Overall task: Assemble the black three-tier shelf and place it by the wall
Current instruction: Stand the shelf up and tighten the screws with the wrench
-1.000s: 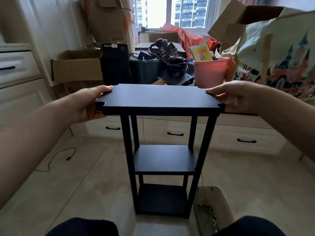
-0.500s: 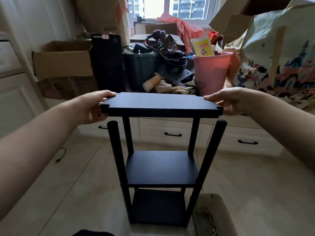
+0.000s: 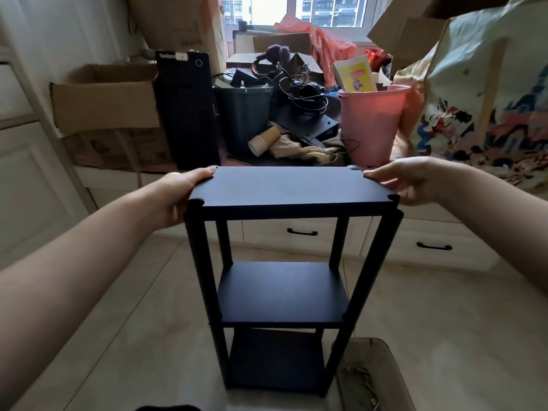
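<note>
shelf (image 3: 292, 189) top panel gripped between left fingers (image 3: 204, 175) and, seemingly, right fingers (image 3: 375, 175).

Partly legible "Think…" on black computer tower (image 3: 186, 111)

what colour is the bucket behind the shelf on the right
Pink. The bucket stands behind the black shelf, clearest in the head view.
</note>
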Demonstrator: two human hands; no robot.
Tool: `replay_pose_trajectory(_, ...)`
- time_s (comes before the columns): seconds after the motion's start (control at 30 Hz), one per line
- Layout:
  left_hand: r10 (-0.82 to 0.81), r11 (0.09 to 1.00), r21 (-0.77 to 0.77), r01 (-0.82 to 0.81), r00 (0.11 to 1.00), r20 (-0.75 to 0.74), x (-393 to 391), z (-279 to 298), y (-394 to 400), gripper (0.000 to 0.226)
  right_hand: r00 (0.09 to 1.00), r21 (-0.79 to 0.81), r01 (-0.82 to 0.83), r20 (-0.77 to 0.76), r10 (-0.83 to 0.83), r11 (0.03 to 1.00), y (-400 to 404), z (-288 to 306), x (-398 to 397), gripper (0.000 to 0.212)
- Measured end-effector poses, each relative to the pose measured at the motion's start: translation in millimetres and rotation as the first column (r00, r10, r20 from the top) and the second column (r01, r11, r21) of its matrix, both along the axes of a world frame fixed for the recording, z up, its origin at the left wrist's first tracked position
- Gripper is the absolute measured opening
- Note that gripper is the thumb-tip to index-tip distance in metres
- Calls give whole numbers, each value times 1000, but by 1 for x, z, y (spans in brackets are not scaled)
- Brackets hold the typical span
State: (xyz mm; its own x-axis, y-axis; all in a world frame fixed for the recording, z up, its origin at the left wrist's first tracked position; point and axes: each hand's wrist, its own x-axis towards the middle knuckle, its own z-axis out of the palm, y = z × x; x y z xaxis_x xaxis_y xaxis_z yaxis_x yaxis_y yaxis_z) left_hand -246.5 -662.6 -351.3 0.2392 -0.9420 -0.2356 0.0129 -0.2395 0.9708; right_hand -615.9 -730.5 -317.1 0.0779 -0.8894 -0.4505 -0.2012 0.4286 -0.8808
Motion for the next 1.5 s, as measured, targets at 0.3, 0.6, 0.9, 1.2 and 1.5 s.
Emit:
replay_pose_trajectory(0.3, 11, 999, -42, -13, 1000, -29, -1, 3, 2, 23, 1000, -45, 21, 20, -20, 999, -1, 2, -1, 7)
replay_pose_trajectory(0.6, 35, 997, -72, -35, 999, -4, -5, 10, -2, 21, 995, -95, 44, 88, -36, 995, -2, -2, 1, 7)
replay_pose_trajectory(0.9, 42, 998, -51, -41, 999, 12, -8, 7, -7, 14, 997, -99, 36, 69, -29, 994, -4, -5, 5, 8)
replay_pose_trajectory(1.2, 43, 997, 65, -45, 999, 25, -8, 2, -13, 21, 999, -102, 49, 16, -47, 994, -3, -4, 12, 19)
replay_pose_trajectory(1.5, 25, 999, 26, -27, 997, 72, -5, -13, -19, 15, 991, -87, 41, -121, -51, 995, -3, -8, 20, 18)
